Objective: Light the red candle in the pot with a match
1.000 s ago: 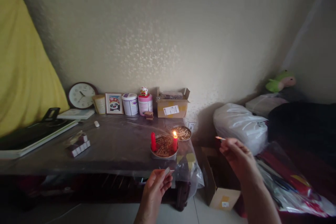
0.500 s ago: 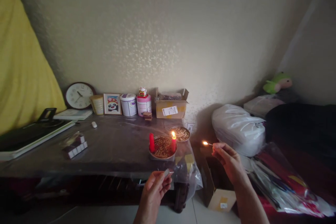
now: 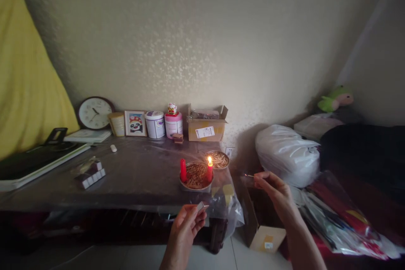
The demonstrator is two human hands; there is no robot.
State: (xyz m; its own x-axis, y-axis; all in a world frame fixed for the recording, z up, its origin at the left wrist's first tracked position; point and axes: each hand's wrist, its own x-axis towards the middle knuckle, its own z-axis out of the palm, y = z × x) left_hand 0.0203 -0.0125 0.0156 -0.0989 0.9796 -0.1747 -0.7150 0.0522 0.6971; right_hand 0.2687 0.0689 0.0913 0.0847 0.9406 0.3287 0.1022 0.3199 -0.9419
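Note:
My right hand [image 3: 274, 190] pinches a burnt match [image 3: 249, 175] by its end, off the table's right side; only a small glow shows at its tip. My left hand [image 3: 187, 223] holds a small matchbox [image 3: 201, 207] in front of the table edge. Beyond it stands a round tin [image 3: 196, 186] filled with brown grains. A red candle [image 3: 210, 172] burns at the tin's right side, and an unlit red candle [image 3: 183, 170] stands at its left. Behind is a second tin [image 3: 227, 167] full of matchsticks.
Stacked matchboxes [image 3: 92, 175] lie on the plastic-covered table [image 3: 142, 164]. Along the wall stand a clock [image 3: 95, 112], a picture frame [image 3: 136, 123], canisters [image 3: 155, 125] and a cardboard box [image 3: 206, 130]. An open carton [image 3: 267, 238] sits on the floor, near a white bag [image 3: 286, 156].
The flame on the match in my right hand has gone out, leaving a faint glow. Both hands stay nearly where they were.

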